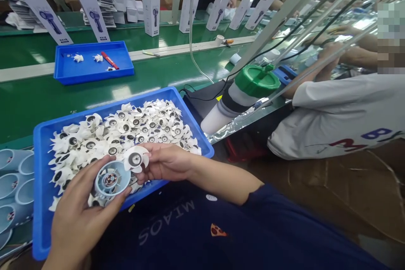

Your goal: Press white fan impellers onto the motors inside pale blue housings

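My left hand (84, 213) is wrapped round a light-blue fan housing (100, 190), its open round end facing me with a copper-coloured motor coil in the middle. Between the fingers of my right hand (167, 161) is a white fan blade wheel (136, 159), its dark hub turned towards me. The wheel is right beside the housing's rim; whether they touch I cannot tell. Both hands are over a large blue tray (38, 185) heaped with many similar white fan blade wheels (136, 122).
Light-blue housings (12, 185) stand at the left. A smaller blue tray (95, 78) holds a red pen (110, 60) and loose white wheels. White boxes (151, 8) line the green belt. A green-lidded container (234, 97) leans at right, near a co-worker in a white shirt (341, 114).
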The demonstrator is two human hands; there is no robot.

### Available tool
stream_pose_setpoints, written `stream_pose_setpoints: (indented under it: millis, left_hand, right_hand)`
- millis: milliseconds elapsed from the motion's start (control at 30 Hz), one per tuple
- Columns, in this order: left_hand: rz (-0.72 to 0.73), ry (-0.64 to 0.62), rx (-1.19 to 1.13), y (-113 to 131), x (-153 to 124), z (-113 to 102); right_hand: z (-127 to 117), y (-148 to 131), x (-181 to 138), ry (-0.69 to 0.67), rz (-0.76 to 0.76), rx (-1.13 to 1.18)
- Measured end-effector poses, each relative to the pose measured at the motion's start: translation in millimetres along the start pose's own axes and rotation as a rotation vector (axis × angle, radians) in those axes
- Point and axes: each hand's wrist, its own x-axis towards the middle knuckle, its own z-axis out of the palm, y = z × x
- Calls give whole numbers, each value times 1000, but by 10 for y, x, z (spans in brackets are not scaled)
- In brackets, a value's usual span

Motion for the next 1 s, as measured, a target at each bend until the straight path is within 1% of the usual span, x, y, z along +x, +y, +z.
stream_pose_setpoints:
  millis: [67, 100, 133, 200, 267, 300, 333, 367, 433, 600, 667, 733, 867, 933, 1000]
  left_hand:
    - [91, 10, 58, -32, 9, -9]
    - [141, 11, 87, -48, 12, -8]
    - [193, 8, 112, -63, 15, -2]
    - [294, 15, 155, -86, 16, 21]
    - [374, 31, 180, -98, 9, 49]
    - [403, 44, 188, -98, 4, 61]
    - [421, 51, 193, -94, -2, 71]
    - [433, 55, 196, -87, -10, 79]
    - [439, 74, 206, -61, -26, 96]
    - [418, 153, 259, 4, -54, 143]
    - [428, 133, 261, -6, -37, 140]
    - [412, 91, 258, -37, 5, 120]
    - [333, 92, 280, -70, 108, 96]
    - [356, 83, 252, -48, 139, 90]
    - [391, 62, 227, -32, 170, 52]
  right_hand:
    - [37, 6, -4, 44, -50, -132]
    - [71, 1, -12, 69, -103, -268]
    - [116, -10, -25, 87, -172, -465]
    - [230, -48, -56, 92, -334, -984]
    - [353, -89, -83, 93, -440, -1487]
    - [407, -106, -88, 105, -460, -1668]
    - [452, -117, -84, 125, -463, -1793]
    - [488, -124, -72, 143, -452, -1871]
    - [531, -130, -22, 153, -416, -1929]
    - [530, -180, 125, 155, -294, -1889]
    - [497, -226, 108, 153, -286, -1869]
    - [455, -258, 32, 153, -347, -1849]
    - [381, -207, -143, 185, -602, -1801]
    - [340, -153, -185, 184, -682, -1851]
    - [276, -127, -225, 194, -723, -1937]
